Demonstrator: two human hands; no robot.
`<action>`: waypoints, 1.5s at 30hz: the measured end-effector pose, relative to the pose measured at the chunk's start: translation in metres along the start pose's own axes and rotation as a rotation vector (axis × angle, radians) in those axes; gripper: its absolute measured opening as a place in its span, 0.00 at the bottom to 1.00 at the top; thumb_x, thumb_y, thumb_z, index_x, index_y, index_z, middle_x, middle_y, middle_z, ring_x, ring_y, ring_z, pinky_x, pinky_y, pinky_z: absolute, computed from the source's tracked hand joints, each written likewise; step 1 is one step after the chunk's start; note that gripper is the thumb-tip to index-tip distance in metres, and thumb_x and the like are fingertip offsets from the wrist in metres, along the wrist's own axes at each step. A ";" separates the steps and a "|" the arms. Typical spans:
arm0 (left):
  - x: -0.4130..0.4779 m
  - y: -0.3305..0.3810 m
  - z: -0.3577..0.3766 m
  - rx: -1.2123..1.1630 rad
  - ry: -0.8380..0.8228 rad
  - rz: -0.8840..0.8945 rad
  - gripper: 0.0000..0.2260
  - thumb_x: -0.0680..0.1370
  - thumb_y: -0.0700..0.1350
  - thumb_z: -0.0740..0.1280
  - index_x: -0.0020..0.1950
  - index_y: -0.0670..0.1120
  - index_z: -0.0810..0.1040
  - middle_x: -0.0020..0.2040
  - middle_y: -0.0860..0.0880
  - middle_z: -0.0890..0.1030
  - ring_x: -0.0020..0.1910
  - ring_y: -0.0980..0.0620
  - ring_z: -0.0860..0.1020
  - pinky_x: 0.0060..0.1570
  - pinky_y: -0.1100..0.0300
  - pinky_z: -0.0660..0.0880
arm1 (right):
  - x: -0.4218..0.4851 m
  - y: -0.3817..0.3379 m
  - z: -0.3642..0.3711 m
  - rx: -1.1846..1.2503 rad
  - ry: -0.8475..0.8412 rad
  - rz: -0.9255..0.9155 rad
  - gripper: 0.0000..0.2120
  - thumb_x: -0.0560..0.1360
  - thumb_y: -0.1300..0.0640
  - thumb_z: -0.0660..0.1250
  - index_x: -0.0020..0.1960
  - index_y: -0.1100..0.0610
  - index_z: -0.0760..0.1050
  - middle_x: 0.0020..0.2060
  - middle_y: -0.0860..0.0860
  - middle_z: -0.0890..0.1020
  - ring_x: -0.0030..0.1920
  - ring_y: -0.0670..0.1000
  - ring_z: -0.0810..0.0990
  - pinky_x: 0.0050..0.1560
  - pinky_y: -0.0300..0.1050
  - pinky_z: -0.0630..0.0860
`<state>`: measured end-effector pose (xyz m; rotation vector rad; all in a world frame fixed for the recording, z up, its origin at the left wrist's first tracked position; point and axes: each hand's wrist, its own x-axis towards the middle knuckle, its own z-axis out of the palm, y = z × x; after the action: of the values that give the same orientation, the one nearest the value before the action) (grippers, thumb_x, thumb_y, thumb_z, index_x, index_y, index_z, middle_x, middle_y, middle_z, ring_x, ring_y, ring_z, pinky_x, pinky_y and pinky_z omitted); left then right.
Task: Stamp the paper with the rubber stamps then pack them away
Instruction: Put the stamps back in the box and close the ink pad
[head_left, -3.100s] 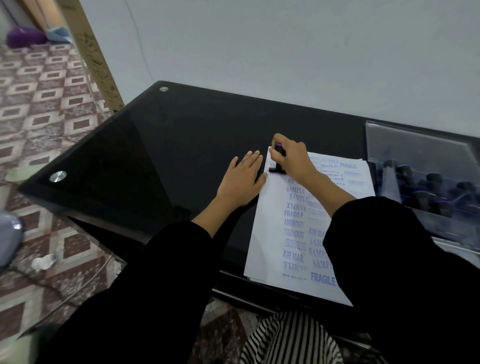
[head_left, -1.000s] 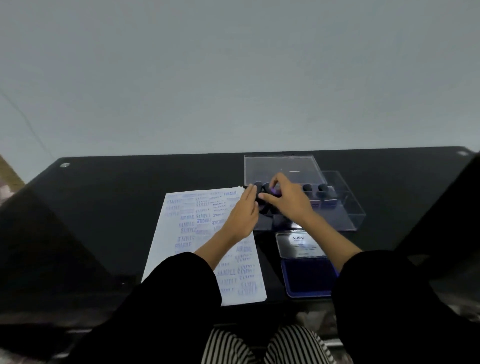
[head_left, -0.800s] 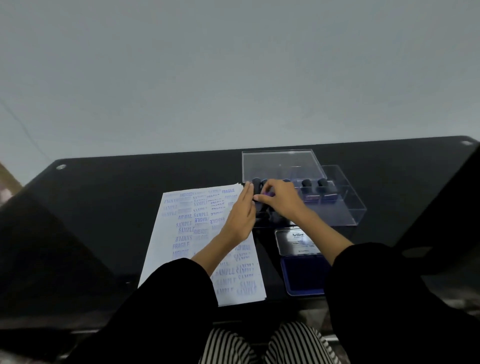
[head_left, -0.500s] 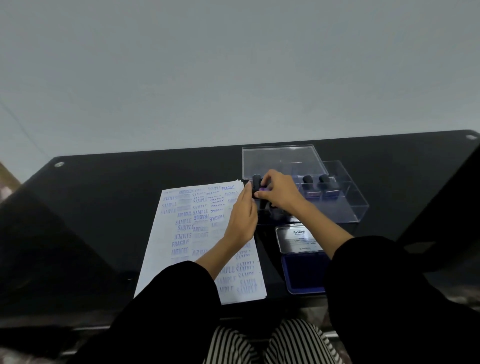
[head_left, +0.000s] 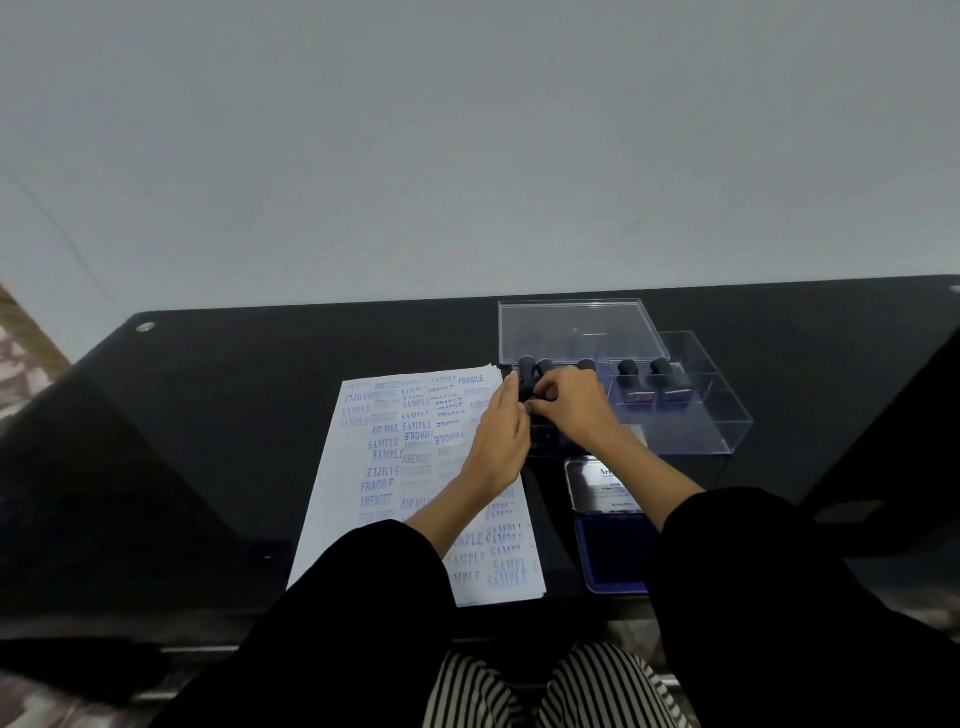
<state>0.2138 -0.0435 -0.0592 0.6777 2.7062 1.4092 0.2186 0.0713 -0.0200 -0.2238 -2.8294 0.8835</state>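
Observation:
A white paper (head_left: 395, 467) covered in blue stamp prints lies on the black glass table (head_left: 218, 441). To its right stands a clear plastic box (head_left: 691, 410) with several black-handled rubber stamps (head_left: 644, 379) inside. My right hand (head_left: 569, 408) curls its fingers round a black stamp (head_left: 527, 376) at the box's left end. My left hand (head_left: 498, 441) has straight fingers and touches the box's left side, its heel over the paper. An open blue ink pad (head_left: 613, 551) sits near the front edge, below the box.
The box's clear lid (head_left: 571, 327) lies behind the box against the wall side. The ink pad's lid (head_left: 597, 486) is folded back toward the box. A grey wall rises behind the table. Tiled floor shows at far left.
Three seconds ago my right hand pressed a stamp on the paper. Since then it has carried the stamp to the box, my left hand went to the box's side and my view turned right.

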 end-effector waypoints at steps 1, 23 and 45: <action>0.000 0.000 0.000 -0.003 -0.001 -0.009 0.20 0.83 0.41 0.50 0.76 0.41 0.57 0.73 0.44 0.65 0.72 0.49 0.65 0.72 0.56 0.62 | -0.001 0.000 0.000 0.002 0.001 -0.010 0.12 0.73 0.57 0.70 0.54 0.62 0.80 0.51 0.57 0.83 0.51 0.54 0.80 0.49 0.41 0.72; -0.033 0.071 -0.020 0.235 -0.010 0.169 0.14 0.77 0.32 0.58 0.57 0.40 0.79 0.58 0.43 0.78 0.57 0.48 0.76 0.57 0.62 0.70 | -0.075 0.036 -0.075 0.015 0.160 -0.048 0.09 0.75 0.67 0.63 0.47 0.60 0.82 0.44 0.56 0.84 0.43 0.52 0.81 0.49 0.45 0.79; -0.034 0.064 0.014 0.353 -0.260 -0.282 0.16 0.77 0.42 0.65 0.30 0.43 0.68 0.36 0.41 0.76 0.45 0.40 0.81 0.53 0.48 0.78 | -0.100 0.083 -0.065 0.028 -0.047 0.303 0.12 0.74 0.54 0.68 0.48 0.63 0.82 0.47 0.58 0.84 0.49 0.56 0.81 0.53 0.49 0.78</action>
<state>0.2708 -0.0138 -0.0234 0.4262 2.7230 0.7362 0.3375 0.1550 -0.0261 -0.6490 -2.8703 0.9957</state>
